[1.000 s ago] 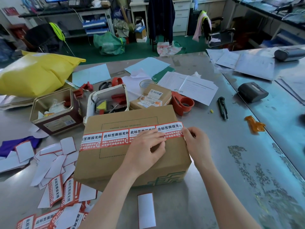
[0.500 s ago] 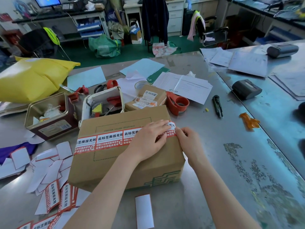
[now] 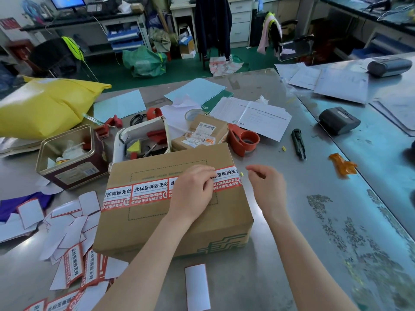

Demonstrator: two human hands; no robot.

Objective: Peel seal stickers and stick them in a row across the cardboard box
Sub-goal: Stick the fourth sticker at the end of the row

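Note:
A brown cardboard box (image 3: 166,227) lies on the steel table in front of me. A row of red-and-white seal stickers (image 3: 148,193) runs across its top from the left edge to the right edge. My left hand (image 3: 193,191) rests flat on the row, its fingers pressing the rightmost sticker (image 3: 226,179). My right hand (image 3: 267,185) hovers just off the box's right edge, fingers loosely curled and pinched, holding nothing that I can see. Unpeeled stickers (image 3: 74,265) and white backing papers (image 3: 69,221) lie scattered at the left front.
A backing strip (image 3: 197,287) lies before the box. Behind it stand an open tin (image 3: 69,156), a white tray of tools (image 3: 141,140), a small parcel (image 3: 201,134) and a red tape dispenser (image 3: 243,140). A yellow bag (image 3: 45,104) lies left; a utility knife (image 3: 298,143) and printer (image 3: 339,120) lie right.
My right hand has lifted off the rightmost sticker and drawn away to the right of the box. My left hand slid right along the row and stays pressed on it.

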